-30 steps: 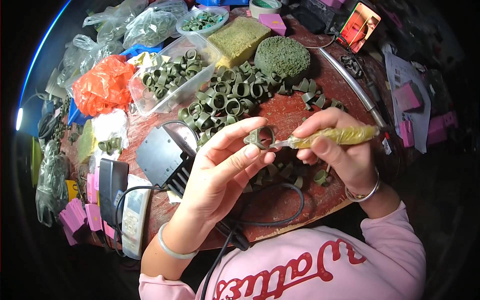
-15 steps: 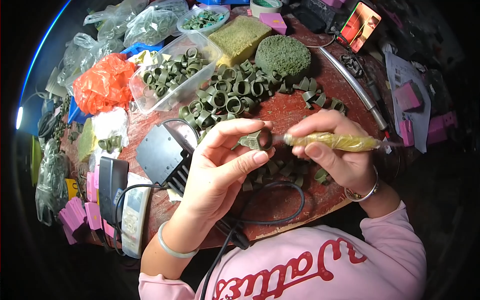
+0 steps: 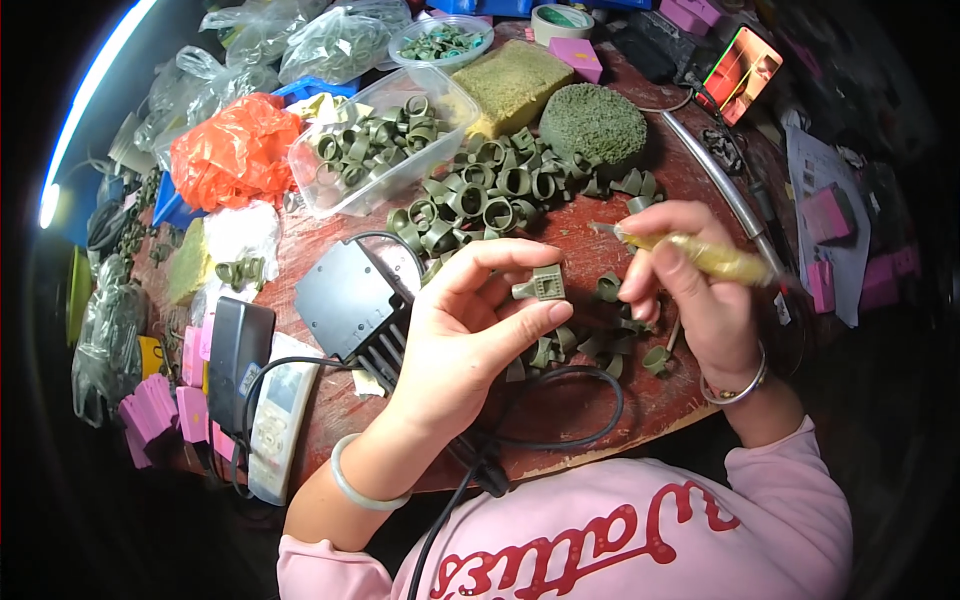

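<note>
My left hand (image 3: 470,325) pinches a dark green ring (image 3: 545,284) between thumb and fingertips, its square, patterned face turned toward me. To the right, my right hand (image 3: 700,290) grips a slim tool (image 3: 715,258) with a yellow, film-wrapped handle and a short thin tip. The tip points left and stands apart from the ring. Beyond my hands lies a heap of similar green rings (image 3: 480,195), and several more loose rings (image 3: 585,345) lie under and between my hands on the red worktop (image 3: 640,400).
A clear plastic tub (image 3: 345,200) holds more rings. Behind stand a yellow-green block (image 3: 515,85) and a round green rough pad (image 3: 593,125). A black device (image 3: 350,298), a looped cable (image 3: 590,440) and a white remote-like control (image 3: 280,430) lie left. A metal tube (image 3: 715,175) and phone (image 3: 740,75) are right.
The tool has moved up and away to the right from the ring. The ring is turned so its patterned face shows more squarely. The whole view has shifted slightly.
</note>
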{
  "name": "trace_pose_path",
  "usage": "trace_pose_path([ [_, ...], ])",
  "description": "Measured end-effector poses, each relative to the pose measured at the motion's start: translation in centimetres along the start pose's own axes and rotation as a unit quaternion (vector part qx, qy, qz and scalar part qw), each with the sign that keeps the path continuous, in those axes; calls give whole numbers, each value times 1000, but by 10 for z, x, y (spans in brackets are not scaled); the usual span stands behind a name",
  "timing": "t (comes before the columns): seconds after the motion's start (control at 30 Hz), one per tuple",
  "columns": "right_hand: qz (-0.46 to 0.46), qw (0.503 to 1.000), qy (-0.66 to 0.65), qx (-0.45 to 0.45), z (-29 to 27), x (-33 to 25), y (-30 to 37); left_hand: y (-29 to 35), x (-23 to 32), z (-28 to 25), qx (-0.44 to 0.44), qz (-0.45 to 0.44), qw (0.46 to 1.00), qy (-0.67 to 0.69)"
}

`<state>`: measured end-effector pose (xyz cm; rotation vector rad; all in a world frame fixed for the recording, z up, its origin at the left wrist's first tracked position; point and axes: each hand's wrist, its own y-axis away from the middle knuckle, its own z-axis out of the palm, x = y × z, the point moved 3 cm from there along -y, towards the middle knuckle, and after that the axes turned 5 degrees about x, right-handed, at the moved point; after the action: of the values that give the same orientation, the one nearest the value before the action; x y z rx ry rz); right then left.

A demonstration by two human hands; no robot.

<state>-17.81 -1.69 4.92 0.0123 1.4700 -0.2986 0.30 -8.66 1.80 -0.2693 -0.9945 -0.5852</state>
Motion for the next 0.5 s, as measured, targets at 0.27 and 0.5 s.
trace_pose_path([
  [0.27,-191,929,316,-27,13,-6,-2,3,5,-1,-17,44,998,-33],
  [0.5,-202,924,324,-31,14,-10,-2,2,5,3,-17,38,998,-46],
])
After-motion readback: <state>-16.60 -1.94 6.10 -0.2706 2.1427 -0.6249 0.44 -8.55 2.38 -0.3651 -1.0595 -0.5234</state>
